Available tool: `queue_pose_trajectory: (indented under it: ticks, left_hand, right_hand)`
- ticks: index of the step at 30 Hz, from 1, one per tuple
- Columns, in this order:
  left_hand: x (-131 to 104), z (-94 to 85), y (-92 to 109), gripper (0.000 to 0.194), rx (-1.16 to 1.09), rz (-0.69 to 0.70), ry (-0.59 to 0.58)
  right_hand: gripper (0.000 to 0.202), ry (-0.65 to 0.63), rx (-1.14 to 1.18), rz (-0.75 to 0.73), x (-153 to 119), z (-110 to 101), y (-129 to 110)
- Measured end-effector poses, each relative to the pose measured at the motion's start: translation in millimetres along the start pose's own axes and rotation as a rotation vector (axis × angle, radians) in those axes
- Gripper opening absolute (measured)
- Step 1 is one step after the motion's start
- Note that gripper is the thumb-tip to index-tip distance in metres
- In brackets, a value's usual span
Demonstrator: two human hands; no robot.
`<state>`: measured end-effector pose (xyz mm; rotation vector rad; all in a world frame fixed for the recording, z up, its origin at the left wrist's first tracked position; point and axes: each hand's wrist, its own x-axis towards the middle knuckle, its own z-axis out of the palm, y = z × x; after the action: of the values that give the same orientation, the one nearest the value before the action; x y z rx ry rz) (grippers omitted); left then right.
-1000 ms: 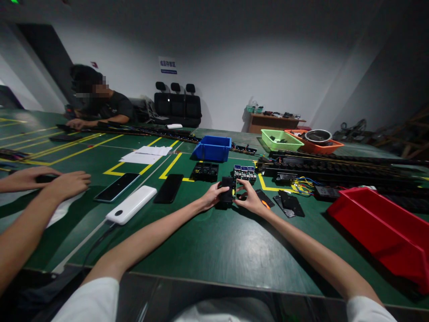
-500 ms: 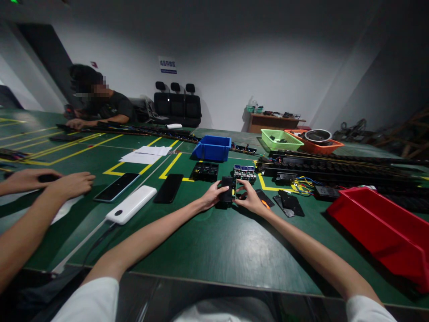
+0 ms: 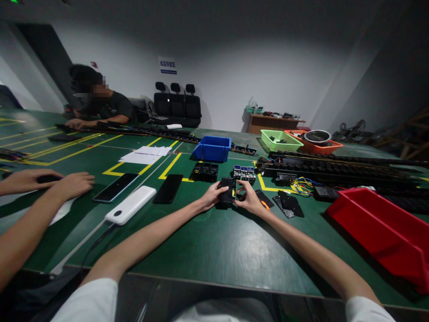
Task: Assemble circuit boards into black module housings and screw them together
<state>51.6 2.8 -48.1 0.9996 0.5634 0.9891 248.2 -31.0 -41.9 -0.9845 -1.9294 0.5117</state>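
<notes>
My left hand [image 3: 212, 197] grips a black box-shaped housing [image 3: 226, 193] from its left side, thumb across the front. On the other side, my right hand [image 3: 248, 199] pinches a small circuit board [image 3: 234, 190] with yellow parts, fingers along its edge. The board stands upright against the housing's right side; how far it sits inside I cannot tell. Just beyond are several small modules with blue tops [image 3: 244, 172] and a group of black housings [image 3: 205, 171]. Black flat plates [image 3: 291, 203] and an orange-and-black tool [image 3: 264, 201], partly hidden, lie right of my right hand.
A red bin [image 3: 382, 232] stands at right, a blue bin [image 3: 213, 149] ahead. Black rails with wires [image 3: 315, 167] stretch across the right. To the left lie a white power bank [image 3: 131, 205], two phones [image 3: 168, 188] and a co-worker's hands [image 3: 72, 184]. Another person [image 3: 100, 100] sits at far left.
Almost nothing differs. Both my hands keep the housing and the circuit board in the same place, and the view has shifted very slightly.
</notes>
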Motion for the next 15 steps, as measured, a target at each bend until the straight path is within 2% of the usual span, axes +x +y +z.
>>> queue_pose_trajectory:
  ticks: [9, 15]
  left_hand:
    - [-1.4, -0.1, 1.1, 0.046, 0.024, 0.013, -0.002]
    - [0.0, -1.0, 1.6, 0.044, -0.005, -0.027, 0.022]
  right_hand:
    - [0.074, 0.010, -0.029, -0.029, -0.7, 0.1, -1.1]
    - [0.071, 0.052, -0.051, -0.021, -0.1, 0.9, 3.2]
